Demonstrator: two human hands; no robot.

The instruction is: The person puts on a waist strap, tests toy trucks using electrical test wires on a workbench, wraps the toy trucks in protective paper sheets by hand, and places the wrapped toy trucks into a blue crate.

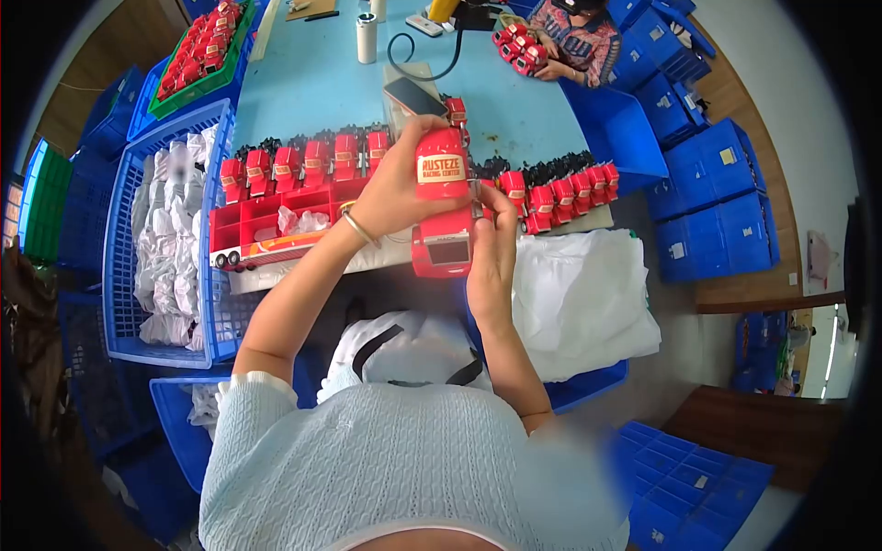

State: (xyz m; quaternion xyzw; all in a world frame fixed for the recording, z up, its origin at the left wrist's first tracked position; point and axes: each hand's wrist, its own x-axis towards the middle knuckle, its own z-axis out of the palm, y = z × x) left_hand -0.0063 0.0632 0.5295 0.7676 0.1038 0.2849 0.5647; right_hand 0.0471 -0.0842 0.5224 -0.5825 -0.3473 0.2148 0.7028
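A red toy truck cab (441,191) is held up in front of my body, its "Rusteze Racing Center" label facing me. My left hand (399,188) is wrapped round its upper left side. On the other side, my right hand (493,241) grips the cab's right edge with thumb and fingers. Behind the hands stands a row of similar red cabs (315,161) with black undersides, and another row (562,193) runs to the right. Below my left forearm lies a red toy trailer (257,218) with open compartments, a clear plastic wrapping (303,222) inside.
A blue basket (216,275) of wrapped items stands left, and a green tray (197,69) of red toys is beyond it. White sheets (583,298) lie at right. Across the blue table (303,83), a person (579,41) handles red toys. A phone (413,95) and bottle (366,39) stand ahead.
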